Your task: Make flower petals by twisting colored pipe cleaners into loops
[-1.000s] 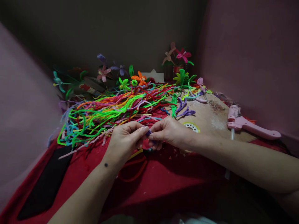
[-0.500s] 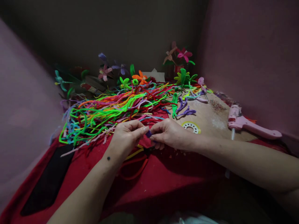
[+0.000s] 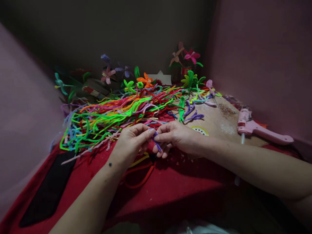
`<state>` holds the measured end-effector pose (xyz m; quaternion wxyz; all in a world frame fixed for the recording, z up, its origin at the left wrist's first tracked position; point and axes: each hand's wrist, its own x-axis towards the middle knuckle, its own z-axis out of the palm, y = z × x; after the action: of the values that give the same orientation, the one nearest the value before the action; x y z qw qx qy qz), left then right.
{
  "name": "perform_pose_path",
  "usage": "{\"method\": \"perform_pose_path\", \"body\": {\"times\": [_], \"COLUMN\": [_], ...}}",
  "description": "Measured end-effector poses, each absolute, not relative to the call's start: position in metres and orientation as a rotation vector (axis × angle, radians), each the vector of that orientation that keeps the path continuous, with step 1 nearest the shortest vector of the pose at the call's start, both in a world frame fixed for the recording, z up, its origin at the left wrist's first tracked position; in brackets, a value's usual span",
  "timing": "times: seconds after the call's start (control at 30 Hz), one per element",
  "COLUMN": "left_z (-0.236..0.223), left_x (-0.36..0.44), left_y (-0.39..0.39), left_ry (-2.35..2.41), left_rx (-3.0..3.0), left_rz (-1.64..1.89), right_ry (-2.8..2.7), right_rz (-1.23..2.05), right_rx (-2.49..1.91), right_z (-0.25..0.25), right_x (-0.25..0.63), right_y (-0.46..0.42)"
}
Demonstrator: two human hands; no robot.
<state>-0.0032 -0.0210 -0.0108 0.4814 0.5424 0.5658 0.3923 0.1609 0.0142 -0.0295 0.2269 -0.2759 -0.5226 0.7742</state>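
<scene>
A short purple pipe cleaner piece (image 3: 157, 143) is pinched between my two hands above the red cloth. My left hand (image 3: 135, 138) grips its upper end between thumb and index finger. Thumb and index finger of my right hand (image 3: 172, 135) press on it from the other side, the remaining fingers curled beneath. Part of the piece is hidden by my fingertips. Just behind the hands lies a big pile of coloured pipe cleaners (image 3: 117, 110). Purple looped pieces (image 3: 195, 115) and a green looped piece (image 3: 181, 109) rest on the board.
A pink glue gun (image 3: 258, 128) lies at the right on the brown board (image 3: 219, 120). A tape roll (image 3: 200, 131) sits beside my right wrist. Finished pipe cleaner flowers (image 3: 145, 80) stand at the back. A black flat strip (image 3: 48, 191) and red-handled scissors (image 3: 141, 185) lie on the red cloth (image 3: 170, 191).
More of the purple piece now shows, pointing down between my hands. My right fingers have shifted slightly up and left. The view has moved a little.
</scene>
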Motion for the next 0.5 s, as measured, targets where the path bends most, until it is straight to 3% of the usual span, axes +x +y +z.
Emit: {"method": "perform_pose_path", "body": {"times": [0.5], "left_z": [-0.0103], "left_x": [-0.0005], "left_y": [-0.0212], "left_ry": [1.41], "left_rx": [1.212], "left_rz": [0.808], "right_ry": [-1.223], "right_rz": [1.925], "right_rx": [-0.931], "right_z": [-0.0342], "right_x": [0.157], "right_y": [0.0183]}}
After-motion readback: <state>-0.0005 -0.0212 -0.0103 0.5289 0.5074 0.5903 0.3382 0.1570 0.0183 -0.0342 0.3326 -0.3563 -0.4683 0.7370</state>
